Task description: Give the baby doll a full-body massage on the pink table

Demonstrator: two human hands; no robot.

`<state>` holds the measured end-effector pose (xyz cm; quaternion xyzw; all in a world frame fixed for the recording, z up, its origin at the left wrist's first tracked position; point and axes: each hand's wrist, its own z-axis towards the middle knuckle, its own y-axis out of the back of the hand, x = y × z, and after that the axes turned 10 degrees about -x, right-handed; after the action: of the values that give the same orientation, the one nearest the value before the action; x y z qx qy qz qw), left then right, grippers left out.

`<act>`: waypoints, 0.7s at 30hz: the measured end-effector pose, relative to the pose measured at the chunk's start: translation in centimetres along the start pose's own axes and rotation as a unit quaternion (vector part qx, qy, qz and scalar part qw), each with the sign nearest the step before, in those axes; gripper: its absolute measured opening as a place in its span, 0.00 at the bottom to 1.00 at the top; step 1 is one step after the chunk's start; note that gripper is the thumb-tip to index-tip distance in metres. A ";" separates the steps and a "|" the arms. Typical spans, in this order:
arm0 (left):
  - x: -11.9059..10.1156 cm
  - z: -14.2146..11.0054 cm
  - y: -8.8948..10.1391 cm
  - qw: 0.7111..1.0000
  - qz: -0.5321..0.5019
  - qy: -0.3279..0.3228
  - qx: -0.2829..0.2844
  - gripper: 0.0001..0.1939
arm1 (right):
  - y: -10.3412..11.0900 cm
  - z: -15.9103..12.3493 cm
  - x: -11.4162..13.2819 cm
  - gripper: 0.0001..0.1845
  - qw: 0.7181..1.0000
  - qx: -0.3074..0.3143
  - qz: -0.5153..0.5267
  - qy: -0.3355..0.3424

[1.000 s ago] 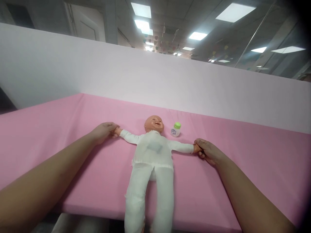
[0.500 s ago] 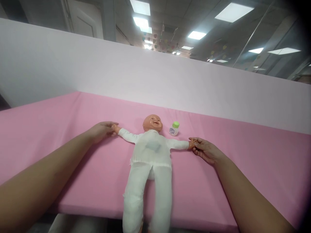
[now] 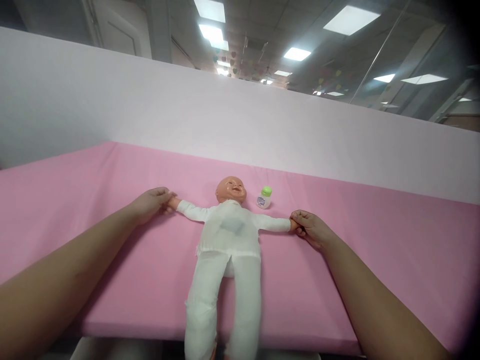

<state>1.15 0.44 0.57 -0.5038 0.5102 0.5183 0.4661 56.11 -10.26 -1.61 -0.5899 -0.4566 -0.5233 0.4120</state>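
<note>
A baby doll [image 3: 228, 230] with a white cloth body lies on its back on the pink padded surface [image 3: 146, 280]. Both its arms stretch out sideways, and its legs reach over the near edge. My left hand [image 3: 154, 202] is closed round the doll's hand on the left side. On the right side, my right hand [image 3: 309, 227] pinches the doll's other hand between thumb and fingers. Close to the doll's head stands a small clear bottle [image 3: 264, 199] with a green cap and a printed label, touched by neither hand.
Behind the pink surface rises a pale wall panel [image 3: 240, 120], with a glass or mirror-like area above it showing ceiling lights [image 3: 352, 20]. A pale rounded object [image 3: 112, 348] shows below the near edge.
Half a second ago my right fingers were looser and the doll's hand on that side showed more; now they are closed over it. The whole view has shifted slightly.
</note>
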 end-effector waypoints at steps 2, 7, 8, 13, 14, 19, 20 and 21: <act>-0.1 -0.1 -0.2 1.000 -0.003 0.005 -0.014 0.22 | -0.1 0.2 -0.1 0.21 1.000 -0.014 -0.004 0.005; -0.7 -0.4 -0.4 0.999 -0.005 0.022 -0.024 0.20 | 0.1 0.4 -0.5 0.21 0.999 -0.033 -0.016 0.011; -0.8 -0.4 -0.4 0.999 -0.008 0.027 -0.021 0.21 | 0.2 0.4 -0.5 0.21 0.999 -0.031 -0.012 0.008; -0.4 0.0 0.1 0.998 -0.038 0.043 0.004 0.23 | 0.8 0.5 -0.7 0.21 1.000 0.000 0.018 -0.010; -0.2 0.2 0.2 0.998 -0.043 0.042 0.010 0.24 | 0.9 0.5 -0.7 0.21 1.000 0.008 0.027 -0.011; 0.4 0.5 0.9 0.997 -0.050 0.028 0.043 0.26 | 0.8 0.2 -0.4 0.22 0.998 0.039 0.052 -0.013; 0.5 0.5 1.0 0.997 -0.050 0.028 0.048 0.26 | 0.7 0.2 -0.4 0.23 0.998 0.043 0.050 -0.012; 0.5 0.6 1.1 0.997 -0.049 0.027 0.051 0.26 | 0.6 0.2 -0.3 0.24 0.998 0.046 0.047 -0.009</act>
<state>-0.05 0.95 0.13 -0.5174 0.5231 0.4543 0.5022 56.72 -10.28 -1.96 -0.5953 -0.4558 -0.4768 0.4588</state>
